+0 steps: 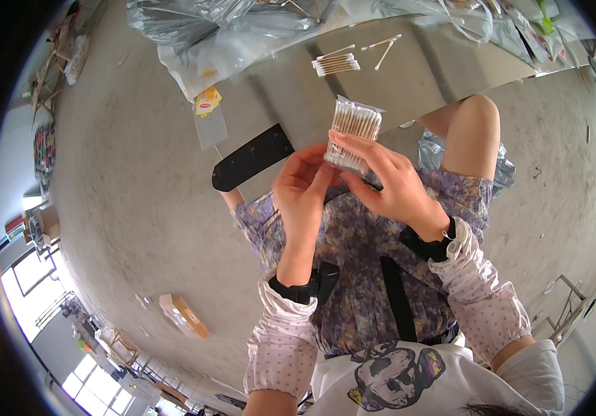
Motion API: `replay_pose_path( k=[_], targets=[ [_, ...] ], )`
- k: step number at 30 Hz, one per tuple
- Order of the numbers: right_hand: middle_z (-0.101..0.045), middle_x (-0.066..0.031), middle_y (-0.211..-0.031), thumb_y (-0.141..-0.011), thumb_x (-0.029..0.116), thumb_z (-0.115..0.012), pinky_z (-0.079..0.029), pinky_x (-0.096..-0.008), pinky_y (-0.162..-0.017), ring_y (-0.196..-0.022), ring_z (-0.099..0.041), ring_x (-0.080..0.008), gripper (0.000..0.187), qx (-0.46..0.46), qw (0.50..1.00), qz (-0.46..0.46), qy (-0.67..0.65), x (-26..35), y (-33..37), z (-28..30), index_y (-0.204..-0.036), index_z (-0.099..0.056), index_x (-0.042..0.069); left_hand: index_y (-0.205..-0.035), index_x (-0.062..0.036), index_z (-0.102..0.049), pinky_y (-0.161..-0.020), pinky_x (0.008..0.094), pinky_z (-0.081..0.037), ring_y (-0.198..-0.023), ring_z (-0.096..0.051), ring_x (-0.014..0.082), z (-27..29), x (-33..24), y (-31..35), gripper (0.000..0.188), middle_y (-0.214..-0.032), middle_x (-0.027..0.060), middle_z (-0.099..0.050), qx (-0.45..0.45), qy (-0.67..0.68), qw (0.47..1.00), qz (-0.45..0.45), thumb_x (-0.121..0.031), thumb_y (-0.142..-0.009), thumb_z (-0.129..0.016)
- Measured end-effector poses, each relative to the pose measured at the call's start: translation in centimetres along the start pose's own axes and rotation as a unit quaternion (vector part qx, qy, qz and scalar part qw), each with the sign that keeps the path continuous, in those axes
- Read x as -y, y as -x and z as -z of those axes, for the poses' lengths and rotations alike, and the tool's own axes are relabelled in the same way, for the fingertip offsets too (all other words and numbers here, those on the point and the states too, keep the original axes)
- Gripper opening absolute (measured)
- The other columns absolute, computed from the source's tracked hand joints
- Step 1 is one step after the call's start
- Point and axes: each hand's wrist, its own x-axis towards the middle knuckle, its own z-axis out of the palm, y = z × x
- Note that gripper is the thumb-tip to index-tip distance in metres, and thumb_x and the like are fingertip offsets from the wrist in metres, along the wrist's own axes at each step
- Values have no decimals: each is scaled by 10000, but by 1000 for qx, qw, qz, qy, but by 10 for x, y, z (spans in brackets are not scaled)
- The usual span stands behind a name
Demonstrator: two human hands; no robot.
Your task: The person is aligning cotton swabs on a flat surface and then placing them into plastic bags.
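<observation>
head view: clear swab packet [358, 123], white tips, tan sticks, near edge of shiny metal table [409, 90]; right hand [396, 182] clamped on it, left hand [301, 186] pinching its lower corner. scuffed grey floor [138, 173].

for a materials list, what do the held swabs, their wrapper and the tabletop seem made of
Swabs: probably wooden sticks, matte tan, with white cotton-like tips. Wrapper: likely thin clear plastic film, since swabs show through it. Tabletop: perhaps metal, smooth grey with soft reflections, though laminate is possible.
</observation>
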Motion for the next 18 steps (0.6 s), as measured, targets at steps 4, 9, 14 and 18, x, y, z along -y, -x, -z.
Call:
replay_pose_path(
  k=[4, 9, 14, 18],
  targets=[
    [-636, -125, -1281, -776, -17, -698, -557, -385, -880, -1086, -654, -331, 615, -15, 1000, 7, -5, 4, 1, 1, -1362, -528, 61, -1115, 62, -632, -701, 243, -569, -789, -665, 114, -3, -2, 4, 202, -957, 89, -687, -1, 26, 1000, 11, 41, -916, -600],
    [-645, -142, -1264, -781, -43, -686, -550, -367, -897, -1095, -659, -330, 582, -23, 997, -39, -60, 9, 4, -1, -1337, -550, 63, -1083, 48, -631, -665, 223, -554, -731, -642, 86, 0, -7, 7, 182, -898, 65, -674, -1, 42, 999, 30, 63, -906, -590],
    [-656, -133, -1249, -783, -41, -708, -549, -353, -898, -1100, -669, -302, 558, -54, 995, -58, -61, 14, 5, -5, -1312, -566, 65, -1129, 16, -559, -618, 211, -508, -686, -604, 80, -7, -15, 12, 240, -851, 39, -628, -2, -66, 998, -20, 71, -897, -583],
    [-671, -108, -1221, -783, -34, -736, -549, -332, -897, -1097, -676, -251, 541, -96, 987, -90, -92, 15, 6, -12, -1291, -574, 59, -1153, 5, -516, -620, 205, -500, -692, -593, 72, -8, -17, 17, 277, -845, 35, -623, 13, -80, 996, -49, 82, -895, -582]
  ],
)
